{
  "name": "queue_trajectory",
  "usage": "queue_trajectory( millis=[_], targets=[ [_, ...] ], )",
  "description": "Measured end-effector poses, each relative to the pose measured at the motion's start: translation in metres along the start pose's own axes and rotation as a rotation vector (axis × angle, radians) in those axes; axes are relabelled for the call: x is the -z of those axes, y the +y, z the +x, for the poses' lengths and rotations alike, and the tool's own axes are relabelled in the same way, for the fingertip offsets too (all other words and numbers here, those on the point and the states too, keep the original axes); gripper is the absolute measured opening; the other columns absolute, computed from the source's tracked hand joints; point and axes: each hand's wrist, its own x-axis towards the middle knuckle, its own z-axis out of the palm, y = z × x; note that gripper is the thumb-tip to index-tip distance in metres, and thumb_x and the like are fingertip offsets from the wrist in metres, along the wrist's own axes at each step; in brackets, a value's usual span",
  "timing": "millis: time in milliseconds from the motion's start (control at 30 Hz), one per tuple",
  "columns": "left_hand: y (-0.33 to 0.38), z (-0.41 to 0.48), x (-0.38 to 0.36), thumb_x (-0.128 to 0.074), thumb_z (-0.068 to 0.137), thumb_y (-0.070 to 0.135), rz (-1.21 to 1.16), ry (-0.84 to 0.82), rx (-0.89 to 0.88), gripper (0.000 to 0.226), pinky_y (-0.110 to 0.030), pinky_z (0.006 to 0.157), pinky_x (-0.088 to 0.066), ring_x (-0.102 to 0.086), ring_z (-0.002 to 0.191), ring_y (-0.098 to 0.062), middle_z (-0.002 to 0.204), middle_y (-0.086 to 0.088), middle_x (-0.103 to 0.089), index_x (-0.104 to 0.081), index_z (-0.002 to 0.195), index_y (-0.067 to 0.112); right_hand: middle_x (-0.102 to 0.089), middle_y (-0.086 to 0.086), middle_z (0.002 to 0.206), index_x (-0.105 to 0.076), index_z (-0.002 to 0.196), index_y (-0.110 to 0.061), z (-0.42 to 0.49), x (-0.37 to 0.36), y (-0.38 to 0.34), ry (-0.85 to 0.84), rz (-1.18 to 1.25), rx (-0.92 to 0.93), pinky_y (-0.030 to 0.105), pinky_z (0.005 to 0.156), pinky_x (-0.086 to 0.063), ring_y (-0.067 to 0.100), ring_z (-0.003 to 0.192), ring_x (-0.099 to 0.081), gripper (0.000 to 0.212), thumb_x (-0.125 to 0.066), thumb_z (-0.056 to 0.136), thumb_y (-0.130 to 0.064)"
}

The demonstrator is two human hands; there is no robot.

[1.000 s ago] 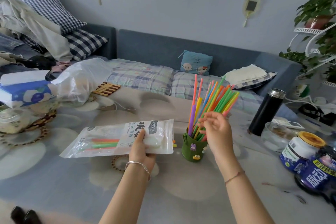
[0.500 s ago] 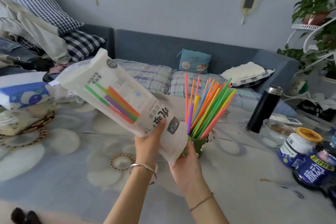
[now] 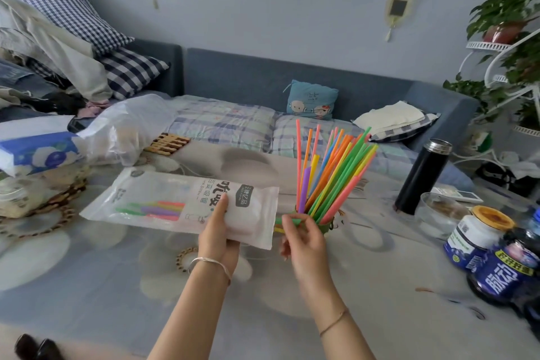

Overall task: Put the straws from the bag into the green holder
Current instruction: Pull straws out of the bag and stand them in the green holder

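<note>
My left hand [image 3: 218, 235] grips the white straw bag [image 3: 175, 202] near its open right end and holds it level above the table. Several coloured straws [image 3: 157, 209] show through the bag's clear window. At the bag's mouth my right hand [image 3: 304, 238] pinches the green tip of a straw [image 3: 287, 221] that sticks out of it. Just behind my right hand stands the green holder [image 3: 325, 226], mostly hidden, with many coloured straws [image 3: 330, 172] fanning up and to the right.
A black thermos [image 3: 422, 177], a glass bowl [image 3: 438, 213] and dark jars [image 3: 496, 260] stand at the right. A blue tissue pack [image 3: 35, 152] and a clear plastic bag [image 3: 125, 128] lie at the left. A sofa with cushions runs behind the table.
The bag, tilted up to the left half a second ago, has come down to level. My right hand has left the bag's bottom corner and now pinches a straw tip at its mouth.
</note>
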Motion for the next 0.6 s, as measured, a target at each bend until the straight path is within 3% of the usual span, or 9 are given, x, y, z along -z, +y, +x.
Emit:
queue_trajectory(
  millis=[67,167,333,433,600],
  targets=[
    [0.001,0.002,0.001,-0.057,0.096,0.022,-0.022,-0.014,0.022,0.043,-0.039,0.093,-0.051,-0.065,0.101,-0.019,0.130,-0.009,-0.063,-0.053,0.136,0.010,-0.047,-0.005,0.040,-0.055,0.080,-0.009,0.006,0.010,-0.007,0.053,0.024,0.041,0.018,0.037,-0.035,0.007,0.036,-0.041,0.010,-0.057,0.090,-0.011],
    [0.001,0.006,0.005,-0.055,0.096,0.022,-0.053,-0.003,0.054,0.043,-0.054,0.108,-0.041,-0.059,0.121,-0.027,0.137,-0.011,-0.060,-0.052,0.137,0.010,-0.041,-0.007,0.039,-0.053,0.078,-0.012,0.015,0.029,-0.016,0.172,0.117,0.075,0.016,0.034,-0.030,0.007,0.033,-0.034,0.013,-0.057,0.090,-0.012],
    [-0.008,0.004,0.002,-0.055,0.096,0.019,-0.033,0.004,0.104,0.046,-0.044,0.109,-0.042,-0.056,0.124,-0.028,0.139,-0.015,-0.058,-0.050,0.139,0.004,-0.046,-0.005,0.050,-0.058,0.087,-0.013,0.016,0.032,-0.013,0.159,0.219,-0.013,0.019,0.035,-0.026,0.010,0.038,-0.037,0.011,-0.063,0.086,-0.023],
    [-0.016,0.003,-0.002,-0.057,0.095,0.019,-0.025,0.028,0.127,0.047,-0.045,0.111,-0.041,-0.055,0.127,-0.029,0.140,-0.015,-0.057,-0.049,0.140,0.004,-0.053,-0.006,0.051,-0.063,0.093,-0.013,0.013,0.021,-0.006,0.100,0.272,-0.109,0.019,0.035,-0.031,0.008,0.039,-0.042,0.018,-0.065,0.084,-0.028],
    [-0.024,0.000,-0.007,-0.059,0.094,0.020,-0.003,0.020,0.112,0.047,-0.045,0.111,-0.041,-0.056,0.127,-0.028,0.137,-0.013,-0.060,-0.052,0.138,0.006,-0.050,-0.002,0.046,-0.062,0.084,-0.011,0.012,0.016,-0.004,0.174,0.161,-0.087,0.019,0.035,-0.034,0.009,0.037,-0.044,0.019,-0.058,0.090,-0.028]
  ],
)
